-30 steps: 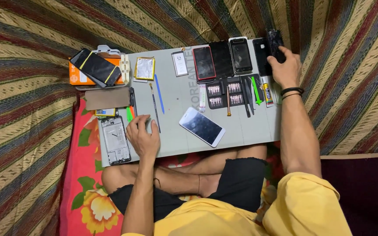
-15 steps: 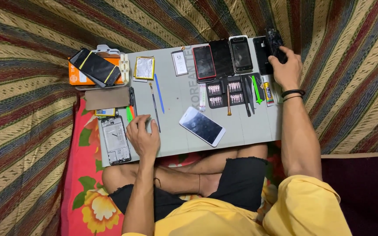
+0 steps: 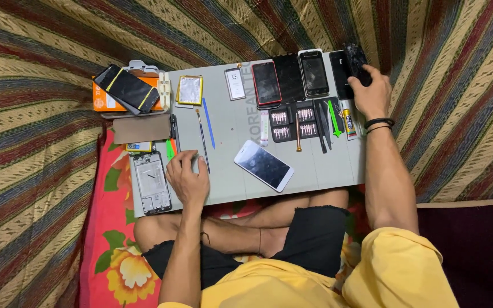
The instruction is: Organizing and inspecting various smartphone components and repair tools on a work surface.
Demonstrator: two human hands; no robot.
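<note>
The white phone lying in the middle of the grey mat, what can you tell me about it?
The white phone is a slim, rounded-corner slab with a white frame and a dark, glossy screen that is off and catches some glare. It lies flat, face up, turned at a slant on the grey mat, near the mat's front edge. Neither hand touches it: it lies between the left hand and the right arm.

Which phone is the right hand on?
The black phone at the mat's far right corner, under the right hand. The other phones lie untouched.
</note>
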